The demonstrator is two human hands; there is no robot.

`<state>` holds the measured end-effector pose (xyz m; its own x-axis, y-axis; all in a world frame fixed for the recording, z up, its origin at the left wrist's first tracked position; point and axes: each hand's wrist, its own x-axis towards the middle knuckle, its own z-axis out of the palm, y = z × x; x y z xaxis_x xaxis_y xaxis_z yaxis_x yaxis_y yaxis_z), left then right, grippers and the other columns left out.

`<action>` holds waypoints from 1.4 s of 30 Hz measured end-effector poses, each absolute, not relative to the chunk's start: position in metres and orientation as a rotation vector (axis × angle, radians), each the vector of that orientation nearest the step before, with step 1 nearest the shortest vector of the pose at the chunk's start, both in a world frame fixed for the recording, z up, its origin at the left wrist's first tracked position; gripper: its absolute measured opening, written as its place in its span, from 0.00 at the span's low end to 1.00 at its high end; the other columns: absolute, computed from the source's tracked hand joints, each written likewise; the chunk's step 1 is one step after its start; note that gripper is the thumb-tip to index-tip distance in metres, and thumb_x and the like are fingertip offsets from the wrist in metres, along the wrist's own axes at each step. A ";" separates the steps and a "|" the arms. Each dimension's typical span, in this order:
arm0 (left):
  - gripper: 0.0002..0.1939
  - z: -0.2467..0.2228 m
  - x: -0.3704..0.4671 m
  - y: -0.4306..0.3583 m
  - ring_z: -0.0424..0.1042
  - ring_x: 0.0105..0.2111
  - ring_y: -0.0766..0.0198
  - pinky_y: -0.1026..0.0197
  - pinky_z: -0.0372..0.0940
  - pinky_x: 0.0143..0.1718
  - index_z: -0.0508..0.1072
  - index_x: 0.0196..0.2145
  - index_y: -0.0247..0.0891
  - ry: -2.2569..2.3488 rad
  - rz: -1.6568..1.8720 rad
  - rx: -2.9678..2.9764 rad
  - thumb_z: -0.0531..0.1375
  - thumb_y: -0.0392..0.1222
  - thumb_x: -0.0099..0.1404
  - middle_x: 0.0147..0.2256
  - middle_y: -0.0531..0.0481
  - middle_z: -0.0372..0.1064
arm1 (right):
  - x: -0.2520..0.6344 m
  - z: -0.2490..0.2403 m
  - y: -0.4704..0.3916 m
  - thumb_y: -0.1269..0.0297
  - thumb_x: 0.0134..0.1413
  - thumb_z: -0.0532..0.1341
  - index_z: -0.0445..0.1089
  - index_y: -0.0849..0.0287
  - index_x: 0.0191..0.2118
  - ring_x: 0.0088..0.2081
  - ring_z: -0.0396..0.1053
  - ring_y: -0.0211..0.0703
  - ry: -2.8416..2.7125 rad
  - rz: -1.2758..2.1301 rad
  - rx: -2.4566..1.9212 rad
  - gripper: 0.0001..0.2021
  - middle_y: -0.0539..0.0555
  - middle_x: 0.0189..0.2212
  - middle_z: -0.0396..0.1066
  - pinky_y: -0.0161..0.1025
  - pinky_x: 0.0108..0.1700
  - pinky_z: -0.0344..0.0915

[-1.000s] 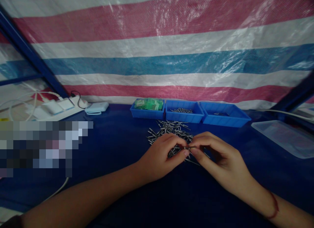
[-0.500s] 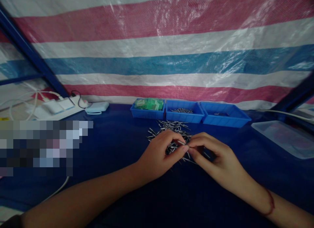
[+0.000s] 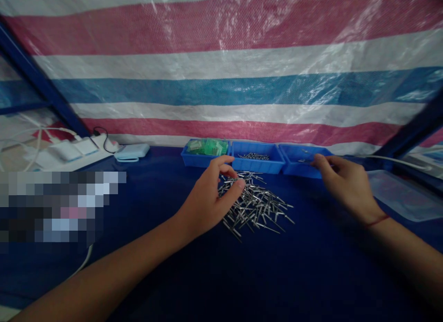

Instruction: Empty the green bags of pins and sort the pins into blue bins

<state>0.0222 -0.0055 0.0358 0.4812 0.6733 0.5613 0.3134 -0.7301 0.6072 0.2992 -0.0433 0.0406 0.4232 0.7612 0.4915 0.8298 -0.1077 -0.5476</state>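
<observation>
A loose pile of silvery blind rivets (image 3: 259,204) lies on the dark blue table. My left hand (image 3: 214,193) hovers at the pile's left side, thumb and fingers apart, with nothing visible between them. Over at the right blue bin (image 3: 290,167), my right hand (image 3: 346,183) reaches above the rim with thumb and fingers pinched together. Whatever is in that pinch, if anything, is hidden. A few thin silvery pieces (image 3: 304,161) show inside this bin beside the fingertips.
The middle blue bin (image 3: 258,165) holds several rivets, and the left bin (image 3: 204,160) holds green packets. Further left are a light blue case (image 3: 131,152) and a white power strip (image 3: 86,151). A clear plastic lid (image 3: 404,197) lies at right.
My right hand has left the pile and moved right and away to the right bin. My left hand has shifted slightly left and its pinch has opened, uncovering more of the pile.
</observation>
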 end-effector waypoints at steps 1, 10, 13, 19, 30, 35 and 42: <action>0.20 0.035 0.021 -0.003 0.67 0.41 0.62 0.56 0.60 0.45 0.54 0.53 0.37 0.850 1.154 2.328 0.54 0.39 0.64 0.40 0.46 0.66 | 0.303 0.041 -0.042 0.50 0.54 0.54 0.71 0.61 0.26 0.24 0.65 0.45 -1.365 -0.098 -1.916 0.19 0.59 0.21 0.69 0.41 0.27 0.55; 0.09 0.028 0.002 0.038 0.67 0.40 0.58 0.53 0.60 0.44 0.70 0.38 0.33 0.982 0.761 2.806 0.52 0.35 0.64 0.38 0.44 0.69 | 0.274 0.028 -0.048 0.52 0.54 0.54 0.69 0.60 0.24 0.25 0.67 0.44 -1.602 0.014 -1.836 0.18 0.55 0.23 0.71 0.40 0.29 0.58; 0.11 0.020 -0.001 0.045 0.67 0.39 0.57 0.53 0.60 0.44 0.72 0.40 0.33 1.010 0.636 2.844 0.53 0.37 0.64 0.39 0.43 0.70 | 0.260 0.022 -0.053 0.53 0.55 0.54 0.67 0.58 0.22 0.24 0.65 0.41 -1.753 0.076 -1.717 0.17 0.52 0.21 0.69 0.38 0.27 0.59; 0.13 0.007 0.004 0.052 0.68 0.39 0.58 0.54 0.60 0.45 0.74 0.41 0.37 1.024 0.647 2.767 0.54 0.45 0.65 0.39 0.45 0.70 | 0.244 0.018 -0.060 0.57 0.58 0.53 0.63 0.57 0.20 0.22 0.63 0.38 -1.922 0.146 -1.567 0.18 0.50 0.20 0.66 0.36 0.26 0.58; 0.10 0.009 0.010 0.049 0.68 0.36 0.59 0.54 0.60 0.41 0.75 0.33 0.37 1.079 0.656 2.716 0.55 0.42 0.63 0.36 0.46 0.71 | 0.237 0.019 -0.062 0.58 0.58 0.54 0.64 0.57 0.20 0.23 0.63 0.37 -1.939 0.243 -1.532 0.17 0.50 0.21 0.65 0.36 0.26 0.59; 0.09 0.023 0.009 0.036 0.67 0.36 0.60 0.55 0.60 0.41 0.72 0.32 0.35 1.033 0.758 2.649 0.53 0.39 0.64 0.35 0.46 0.70 | 0.236 0.018 -0.064 0.60 0.58 0.54 0.65 0.58 0.22 0.25 0.64 0.37 -1.940 0.300 -1.495 0.15 0.50 0.22 0.66 0.37 0.28 0.60; 0.07 0.034 0.030 -0.010 0.67 0.33 0.65 0.62 0.62 0.34 0.70 0.33 0.37 0.774 0.818 2.298 0.53 0.39 0.66 0.34 0.50 0.67 | 0.222 0.023 -0.075 0.58 0.52 0.61 0.70 0.57 0.39 0.28 0.68 0.38 -1.718 0.425 -1.363 0.11 0.52 0.30 0.72 0.36 0.27 0.65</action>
<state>0.0298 -0.0098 0.0345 0.6447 0.6743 0.3601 0.3231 -0.6673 0.6711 0.2221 -0.0747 0.0231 -0.0141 0.9080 0.4187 0.6085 0.3400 -0.7170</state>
